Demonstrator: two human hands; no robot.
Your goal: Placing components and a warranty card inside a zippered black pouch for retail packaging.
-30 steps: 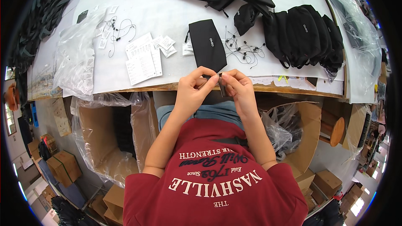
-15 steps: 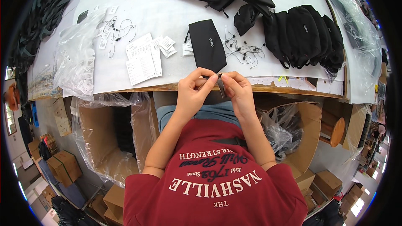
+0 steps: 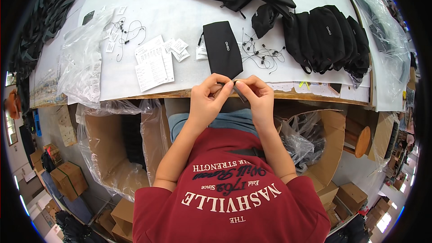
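1. The left hand (image 3: 208, 98) and right hand (image 3: 256, 95) meet just off the worktop's (image 3: 180, 22) near edge, fingertips pinching a small, flat dark tag (image 3: 239, 92).
2. The tag's long axis slants from upper left to lower right.
3. A flat, matte black fabric pouch (image 3: 222, 49) lies near that edge just beyond the hands, long axis running away from the person, with thin looped strings (image 3: 261, 54) beside it.

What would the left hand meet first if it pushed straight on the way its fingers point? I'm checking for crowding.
Probably the right hand: the left hand points at it across a small dark tag both pinch.
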